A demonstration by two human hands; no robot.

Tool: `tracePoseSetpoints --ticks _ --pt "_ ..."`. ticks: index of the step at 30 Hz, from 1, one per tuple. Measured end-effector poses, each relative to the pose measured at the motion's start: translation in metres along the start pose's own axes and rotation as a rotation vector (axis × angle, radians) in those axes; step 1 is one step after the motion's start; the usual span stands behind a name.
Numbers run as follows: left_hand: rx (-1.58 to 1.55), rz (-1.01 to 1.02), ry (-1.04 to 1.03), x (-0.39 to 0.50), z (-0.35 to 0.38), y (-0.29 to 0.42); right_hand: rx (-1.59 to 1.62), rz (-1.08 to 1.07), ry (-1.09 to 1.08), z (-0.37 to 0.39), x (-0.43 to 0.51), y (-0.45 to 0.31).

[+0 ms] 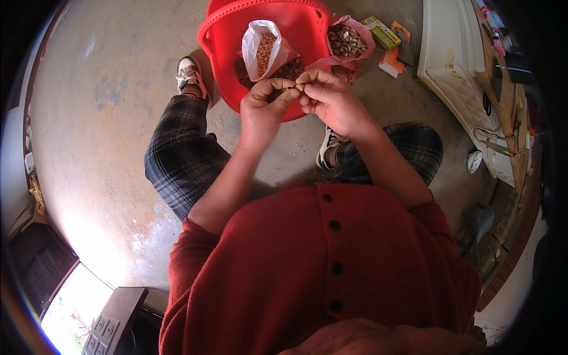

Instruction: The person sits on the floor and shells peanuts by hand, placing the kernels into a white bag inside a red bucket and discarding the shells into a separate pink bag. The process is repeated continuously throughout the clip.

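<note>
My left hand and my right hand meet over the near rim of a red plastic basket. Between the fingertips of both hands is a small pale brown nut or seed, partly covered by the fingers. Inside the basket a translucent white plastic bag stands with its mouth spread, holding pale kernels. Loose dark reddish-brown nuts or seeds lie around it on the basket's bottom. Just right of the basket, a pink plastic bag holds broken shells.
A green box and orange-and-white packaging lie on the concrete floor beyond the pink bag. White furniture stands at the right. My shoes flank the basket. Small crumbs dot the floor below my hands.
</note>
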State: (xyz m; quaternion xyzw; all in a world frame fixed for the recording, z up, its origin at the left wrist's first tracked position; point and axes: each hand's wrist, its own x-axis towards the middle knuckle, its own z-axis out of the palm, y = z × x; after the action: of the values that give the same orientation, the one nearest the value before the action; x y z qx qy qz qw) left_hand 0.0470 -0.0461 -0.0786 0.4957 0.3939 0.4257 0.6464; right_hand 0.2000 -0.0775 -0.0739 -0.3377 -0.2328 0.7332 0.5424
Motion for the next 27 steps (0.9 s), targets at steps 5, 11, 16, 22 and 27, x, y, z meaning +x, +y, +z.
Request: tracePoseSetpoints --ticks 5,11,16,22,27 --pt "0.299 0.211 -0.017 -0.002 0.001 0.003 0.086 0.083 0.037 -0.005 0.000 0.001" --pt "0.410 0.220 -0.022 -0.003 0.003 0.007 0.038 0.103 0.073 -0.006 0.000 0.002" --pt "0.506 0.338 -0.033 0.000 0.001 0.003 -0.009 0.115 0.124 -0.002 -0.001 0.003" --pt "0.359 0.140 0.027 0.003 -0.003 -0.004 0.013 0.137 0.133 -0.008 -0.001 0.005" --pt "0.083 -0.167 0.102 0.006 -0.001 0.003 0.006 0.214 0.194 -0.006 -0.004 0.022"
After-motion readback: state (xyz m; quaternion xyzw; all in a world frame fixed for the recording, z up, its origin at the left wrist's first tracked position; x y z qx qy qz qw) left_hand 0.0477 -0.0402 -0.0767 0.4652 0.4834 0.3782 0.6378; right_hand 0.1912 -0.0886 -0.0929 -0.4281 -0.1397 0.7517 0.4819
